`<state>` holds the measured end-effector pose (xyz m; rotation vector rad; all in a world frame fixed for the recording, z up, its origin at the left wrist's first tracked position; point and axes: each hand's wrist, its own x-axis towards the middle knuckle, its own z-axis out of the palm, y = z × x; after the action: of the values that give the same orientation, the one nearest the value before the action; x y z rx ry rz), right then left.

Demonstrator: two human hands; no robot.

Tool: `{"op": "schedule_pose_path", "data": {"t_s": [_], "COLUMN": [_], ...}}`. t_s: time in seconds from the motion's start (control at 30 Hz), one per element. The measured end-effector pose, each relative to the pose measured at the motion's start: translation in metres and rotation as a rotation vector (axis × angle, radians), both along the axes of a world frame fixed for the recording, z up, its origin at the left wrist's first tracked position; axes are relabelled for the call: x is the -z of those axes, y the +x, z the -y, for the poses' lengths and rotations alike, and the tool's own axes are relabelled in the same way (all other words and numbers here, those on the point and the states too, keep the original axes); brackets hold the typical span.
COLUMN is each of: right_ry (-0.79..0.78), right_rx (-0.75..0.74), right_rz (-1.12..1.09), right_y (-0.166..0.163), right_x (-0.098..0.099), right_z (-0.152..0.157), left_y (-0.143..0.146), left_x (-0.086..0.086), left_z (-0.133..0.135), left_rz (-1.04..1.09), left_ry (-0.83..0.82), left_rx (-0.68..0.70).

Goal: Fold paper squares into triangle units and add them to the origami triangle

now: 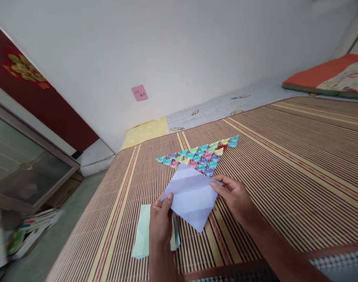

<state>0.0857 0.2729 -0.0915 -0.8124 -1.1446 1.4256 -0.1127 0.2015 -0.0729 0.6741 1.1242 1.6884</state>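
A lavender sheet of paper [190,196] with crease lines is held up, turned so its corners point up, down and sideways. My left hand [163,215] pinches its left corner, thumb on top. At the right corner, my right hand [230,194] grips the sheet between thumb and fingers. Behind the sheet, many small folded paper pieces [202,152] in blue, pink, yellow, green and red lie in rows forming a triangle; the sheet hides part of them. Under my left wrist lies a stack of pale green and other coloured paper [141,231], partly covered by my hand.
A striped woven mat [284,176] covers the bed. Folded orange bedding [322,72] lies at the far right by the white wall. A pink note [139,93] is stuck on the wall. Left of the bed edge are the floor, a glass-fronted cabinet [20,164] and papers [29,231].
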Motion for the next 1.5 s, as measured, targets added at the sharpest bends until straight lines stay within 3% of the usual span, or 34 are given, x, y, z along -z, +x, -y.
{"op": "schedule_pose_path", "data": {"t_s": [0.23, 0.47, 0.57, 0.73, 0.83, 0.97, 1.1, 1.27, 1.37, 1.5], "right_ry": [0.083, 0.139, 0.135, -0.031, -0.077, -0.11, -0.137, -0.085, -0.06, -0.064], "right_rx": [0.042, -0.26, -0.265, 0.09, 0.154, 0.154, 0.052, -0.13, -0.12, -0.014], "right_rz": [-0.015, 0.008, 0.009, 0.007, -0.001, -0.047, -0.072, -0.031, -0.016, -0.079], "right_y": [0.0, 0.007, 0.001, -0.011, -0.012, -0.019, -0.032, -0.029, -0.019, -0.009], "right_x": [0.01, 0.003, 0.002, 0.007, 0.009, 0.012, 0.014, 0.005, 0.001, 0.008], "right_z": [-0.005, -0.002, 0.001, 0.002, 0.001, 0.003, 0.013, 0.02, 0.016, 0.004], "left_y": [-0.002, -0.002, 0.001, 0.01, 0.015, 0.027, 0.045, 0.042, 0.032, 0.025], "left_x": [0.001, 0.003, 0.001, 0.003, 0.006, 0.007, 0.006, 0.008, 0.008, 0.007], "left_z": [-0.003, -0.009, -0.008, -0.006, -0.007, -0.01, -0.013, -0.014, -0.013, -0.011], "left_rz": [0.401, 0.529, 0.586, 0.361, 0.289, 0.237, 0.131, 0.146, 0.144, 0.133], "left_ry": [0.032, -0.002, -0.025, -0.084, -0.058, -0.005, 0.007, 0.024, 0.039, 0.049], "left_rx": [-0.031, -0.017, -0.039, 0.079, 0.071, 0.015, 0.063, -0.166, -0.248, -0.255]}}
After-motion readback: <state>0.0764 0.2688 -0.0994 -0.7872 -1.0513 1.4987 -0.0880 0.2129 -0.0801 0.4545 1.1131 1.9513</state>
